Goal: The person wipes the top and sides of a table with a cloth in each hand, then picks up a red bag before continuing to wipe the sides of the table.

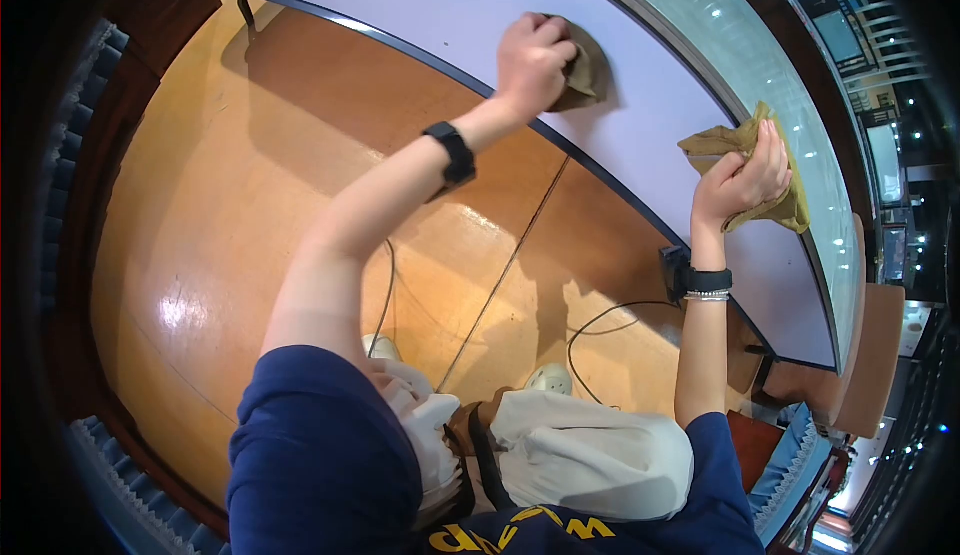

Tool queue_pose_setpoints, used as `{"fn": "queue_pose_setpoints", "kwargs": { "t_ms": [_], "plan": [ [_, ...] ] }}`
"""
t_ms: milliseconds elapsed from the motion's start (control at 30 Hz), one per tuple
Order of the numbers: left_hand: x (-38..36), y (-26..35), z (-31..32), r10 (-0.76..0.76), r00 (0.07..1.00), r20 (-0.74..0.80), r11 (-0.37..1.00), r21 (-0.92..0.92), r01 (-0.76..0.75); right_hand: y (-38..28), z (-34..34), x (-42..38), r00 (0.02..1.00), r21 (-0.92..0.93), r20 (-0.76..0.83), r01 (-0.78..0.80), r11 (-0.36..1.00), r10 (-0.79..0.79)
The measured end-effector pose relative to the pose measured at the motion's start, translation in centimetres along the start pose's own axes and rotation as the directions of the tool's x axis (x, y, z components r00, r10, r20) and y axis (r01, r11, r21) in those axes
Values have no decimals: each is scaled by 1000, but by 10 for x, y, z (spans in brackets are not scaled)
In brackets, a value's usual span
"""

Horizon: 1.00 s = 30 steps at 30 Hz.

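Olive-brown cloth [590, 70] lies bunched in the left hand [535, 58], fingers curled tightly around it, against a pale curved tabletop [400, 0]; nearby, a yellowish-green cloth [792, 205] is pinched between the thumb and fingers of the right hand [745, 183], beside a glass panel [770, 65].

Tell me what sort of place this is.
Probably a furnished indoor room, perhaps a lounge or dining area, though I can't be certain: there's blue lace-trimmed fabric, a long white tabletop and a glossy tan floor.
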<state>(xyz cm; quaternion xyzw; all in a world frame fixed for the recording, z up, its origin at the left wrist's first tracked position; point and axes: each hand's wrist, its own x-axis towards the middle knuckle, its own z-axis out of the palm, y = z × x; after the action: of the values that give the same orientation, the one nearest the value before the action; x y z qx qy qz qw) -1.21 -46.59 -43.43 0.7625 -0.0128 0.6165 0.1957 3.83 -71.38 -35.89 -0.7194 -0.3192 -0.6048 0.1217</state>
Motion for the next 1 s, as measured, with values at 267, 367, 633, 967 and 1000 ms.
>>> {"fn": "queue_pose_setpoints", "kwargs": {
  "t_ms": [267, 367, 633, 967, 1000],
  "plan": [
    [-76, -11, 7, 498, 733, 463, 859, -151, -489, 2, -5, 3, 998, -23, 16, 61, 998, -61],
    [-78, -28, 1, 562, 608, 561, 804, -199, -560, 1, -7, 4, 997, -56, 44, 65, 996, -63],
    [14, -72, -36, 564, 792, 234, 796, 101, -597, -4, -12, 6, 995, -67, 91, 46, 997, -40],
    [9, -100, -37, -196, 927, -320, 892, 336, 304, -3, -7, 4, 998, -78, 50, 53, 995, -50],
    [-10, -102, -29, -227, 939, -257, 876, 367, 313, -2, -7, 4, 997, -83, 55, 66, 994, -62]
  ]
}}
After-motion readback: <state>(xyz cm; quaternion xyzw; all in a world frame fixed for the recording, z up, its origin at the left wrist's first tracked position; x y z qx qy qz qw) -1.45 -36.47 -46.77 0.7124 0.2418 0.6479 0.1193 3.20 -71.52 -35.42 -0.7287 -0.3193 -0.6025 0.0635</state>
